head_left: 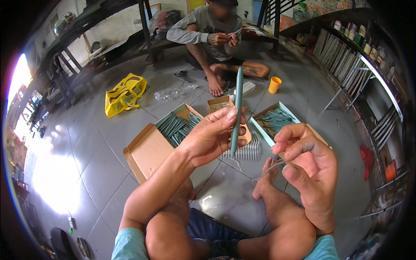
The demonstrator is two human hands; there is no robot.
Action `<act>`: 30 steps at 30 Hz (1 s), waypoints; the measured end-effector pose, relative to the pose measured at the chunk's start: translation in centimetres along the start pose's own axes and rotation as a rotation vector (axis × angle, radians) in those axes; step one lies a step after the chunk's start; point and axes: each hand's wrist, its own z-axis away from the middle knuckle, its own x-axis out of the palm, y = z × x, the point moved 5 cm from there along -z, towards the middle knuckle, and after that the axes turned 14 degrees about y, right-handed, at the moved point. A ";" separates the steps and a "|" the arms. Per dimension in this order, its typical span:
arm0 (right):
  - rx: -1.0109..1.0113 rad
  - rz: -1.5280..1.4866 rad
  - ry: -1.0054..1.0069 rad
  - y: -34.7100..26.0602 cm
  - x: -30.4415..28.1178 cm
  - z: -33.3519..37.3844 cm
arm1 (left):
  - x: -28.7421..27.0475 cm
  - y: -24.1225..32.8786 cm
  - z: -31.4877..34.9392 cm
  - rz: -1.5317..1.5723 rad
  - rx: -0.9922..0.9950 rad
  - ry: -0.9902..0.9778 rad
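- the left hand (208,134) is closed in a pinch around a slender green pen (238,108), thumb on the near side, and holds it nearly upright, well up off the floor.
- the right hand (314,167) is loosely curled, a gap between thumb and forefinger; a thin clear strip (267,173) runs out from its thumb tip and seems held there, though the exact grip is hard to see.
- pen and strip are apart, so this one piece looks partway through handling.
- beyond the left hand, an open box (149,149) holds a thick heap of green pens (175,129); beyond the right hand, a second box (261,131) holds more.
- which heap is finished and which is waiting, i cannot tell; with this many pens, much may be left.
- just below the left hand, clear pointed pieces (247,152) stand in close rows, many apparently unused.
- past both hands, a co-worker (201,37) holds a slender item too, so the work looks shared.
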 end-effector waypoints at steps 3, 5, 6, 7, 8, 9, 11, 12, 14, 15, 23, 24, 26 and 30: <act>0.003 0.048 0.026 0.0 -0.1 -0.2 | 0.4 -0.3 -0.1 0.000 0.019 -0.024; -0.054 0.093 0.028 -0.1 -0.2 -0.3 | 0.7 -0.2 0.1 0.006 0.034 -0.021; -0.109 0.118 0.020 0.0 -0.2 -0.4 | 0.8 -0.4 0.1 0.041 0.025 -0.029; -0.142 0.135 0.023 0.0 -0.1 -0.4 | 0.9 -0.6 0.1 0.075 0.016 -0.037; -0.174 0.156 0.027 -0.1 -0.1 -0.4 | 1.0 -0.8 0.0 0.113 0.006 -0.048; -0.183 0.170 0.043 -0.1 0.0 -0.4 | 1.2 -0.9 0.1 0.149 -0.002 -0.076; -0.196 0.200 0.074 -0.1 0.1 -0.4 | 1.8 -1.0 0.3 0.220 -0.019 -0.134; -0.201 0.217 0.088 -0.2 0.1 -0.5 | 2.1 -1.2 0.4 0.223 -0.022 -0.137; -0.208 0.228 0.105 -0.2 0.1 -0.7 | 2.6 -1.6 0.6 0.228 -0.028 -0.140; -0.211 0.221 0.107 -0.1 0.3 -0.8 | 2.6 -1.8 0.6 0.214 0.000 -0.148; 0.040 -0.020 0.089 1.2 0.6 -2.0 | 2.8 -2.1 -0.4 0.088 0.059 -0.086; 0.038 -0.013 0.084 1.4 0.6 -2.3 | 2.8 -2.1 -0.4 0.080 0.062 -0.068; 0.042 -0.023 0.097 1.4 0.5 -2.7 | 3.0 -2.0 -0.4 0.088 0.035 -0.083; 0.122 -0.102 0.123 1.4 1.1 -3.1 | 3.8 -2.0 -0.1 0.079 0.046 -0.166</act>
